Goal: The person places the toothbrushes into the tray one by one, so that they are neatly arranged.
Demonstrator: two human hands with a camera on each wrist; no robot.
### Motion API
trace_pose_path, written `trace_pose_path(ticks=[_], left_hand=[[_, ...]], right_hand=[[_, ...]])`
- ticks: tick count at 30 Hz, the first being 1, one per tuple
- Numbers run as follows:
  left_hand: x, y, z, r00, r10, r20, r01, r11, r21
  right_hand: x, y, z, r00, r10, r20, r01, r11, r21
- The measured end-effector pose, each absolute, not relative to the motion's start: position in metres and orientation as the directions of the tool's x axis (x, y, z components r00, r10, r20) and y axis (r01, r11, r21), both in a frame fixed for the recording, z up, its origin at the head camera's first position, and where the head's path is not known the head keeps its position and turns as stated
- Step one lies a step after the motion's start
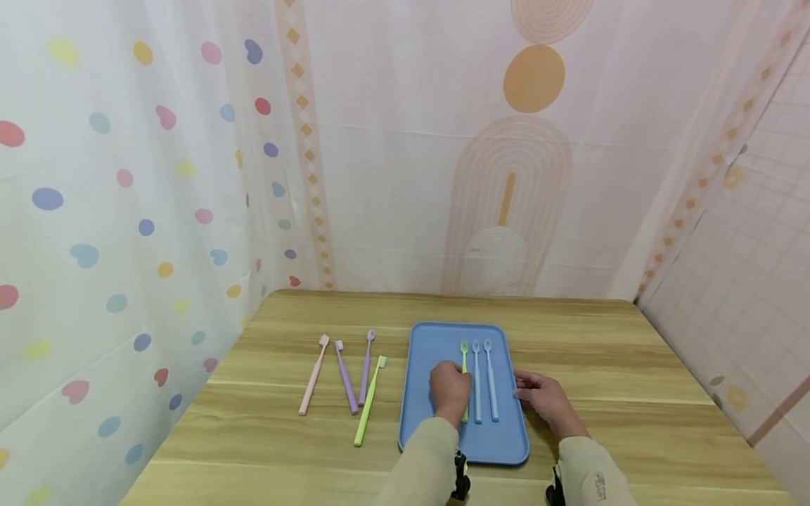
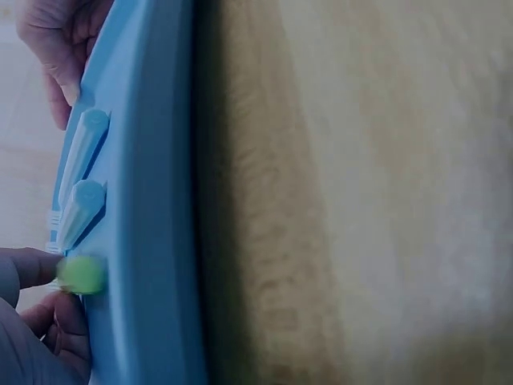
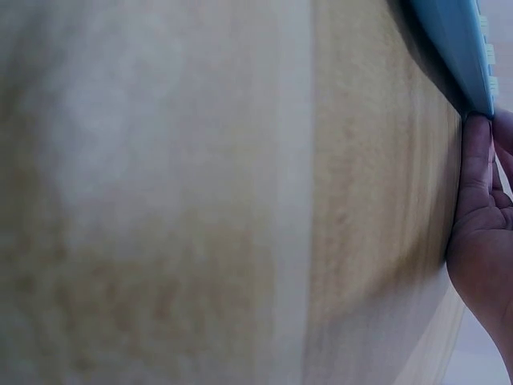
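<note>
My left hand (image 1: 451, 390) is over the blue tray (image 1: 420, 351), pinching a green toothbrush (image 1: 465, 348) between thumb and fingers. In the left wrist view the rounded end of this green toothbrush (image 2: 82, 275) shows between the fingertips. Just right of it, two light blue toothbrushes (image 1: 477, 393) lie side by side on the tray, heads pointing away from me. My right hand (image 1: 549, 402) holds the tray's right rim. The right wrist view has its fingers (image 3: 478, 152) at the tray edge, low by the tabletop, with the thumb partly cut off.
Left of the tray, a pink toothbrush (image 1: 313, 376), two purple toothbrushes (image 1: 346, 378) and another green toothbrush (image 1: 370, 404) lie on the wooden table (image 1: 253, 436). Patterned curtains (image 1: 380, 176) hang behind the table and along both sides.
</note>
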State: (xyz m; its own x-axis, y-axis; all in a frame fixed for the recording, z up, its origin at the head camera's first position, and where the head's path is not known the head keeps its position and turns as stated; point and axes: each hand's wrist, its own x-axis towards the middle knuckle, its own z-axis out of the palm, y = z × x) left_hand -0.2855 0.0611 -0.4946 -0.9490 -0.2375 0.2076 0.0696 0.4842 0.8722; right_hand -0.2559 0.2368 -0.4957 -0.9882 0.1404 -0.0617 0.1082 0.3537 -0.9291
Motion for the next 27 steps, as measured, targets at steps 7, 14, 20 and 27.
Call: trace_pose_path(ticks=[7, 14, 20, 27], left_hand=[[-0.286, 0.061, -0.493, -0.955, -0.22, 0.198, 0.06, 0.512, 0.857], [-0.284, 0.059, -0.489, -0.965, -0.197, 0.17, 0.048, 0.509, 0.86], [-0.291, 0.051, -0.488, -0.967, -0.187, 0.172, 0.059, 0.49, 0.87], [-0.307, 0.032, -0.474, -0.951, -0.199, 0.235, 0.107, 0.502, 0.858]], right_hand=[[-0.255, 0.237, -0.495, -0.989, 0.136, -0.062, 0.107, 0.352, -0.93], [-0.254, 0.237, -0.494, -0.989, 0.135, -0.056, 0.101, 0.35, -0.932], [-0.253, 0.237, -0.494, -0.99, 0.134, -0.052, 0.1, 0.386, -0.917], [-0.254, 0.237, -0.494, -0.991, 0.126, -0.042, 0.087, 0.377, -0.922]])
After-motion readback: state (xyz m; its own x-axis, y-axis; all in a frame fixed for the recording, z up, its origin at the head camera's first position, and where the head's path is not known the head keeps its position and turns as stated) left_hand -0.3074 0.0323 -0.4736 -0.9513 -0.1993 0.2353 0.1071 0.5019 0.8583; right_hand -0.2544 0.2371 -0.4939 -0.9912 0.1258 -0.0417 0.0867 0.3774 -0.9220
